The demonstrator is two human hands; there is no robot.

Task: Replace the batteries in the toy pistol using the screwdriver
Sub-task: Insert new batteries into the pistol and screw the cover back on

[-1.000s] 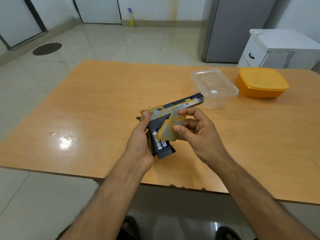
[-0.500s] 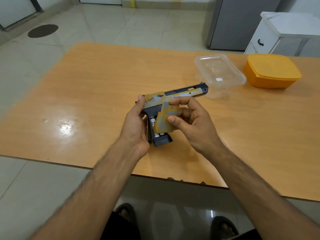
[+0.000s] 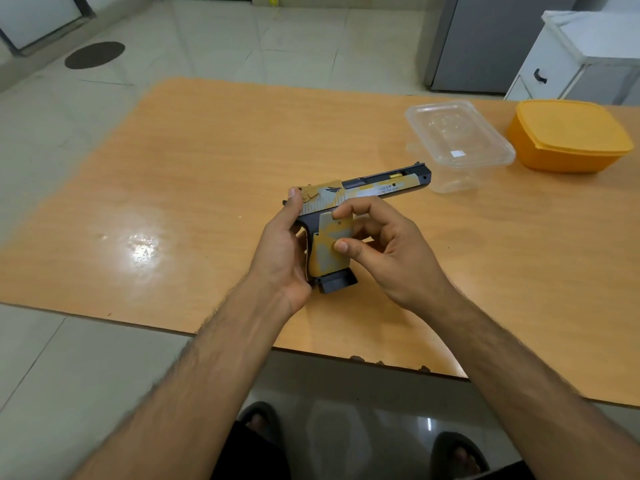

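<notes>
- Our left hand [image 3: 282,251] grips the toy pistol [image 3: 360,195] above the table [image 3: 207,161], barrel pointing right, slightly away.
- Our right hand [image 3: 388,251] pinches the grip cover [image 3: 329,247].

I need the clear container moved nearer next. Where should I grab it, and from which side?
Take the clear container by its flared rim, at the near short end, coming from the pistol's side. The rim juts out past the walls, giving fingers a ledge. That end faces the hands; the orange box crowds its right side. Probably light, so a pinch should do.
</notes>
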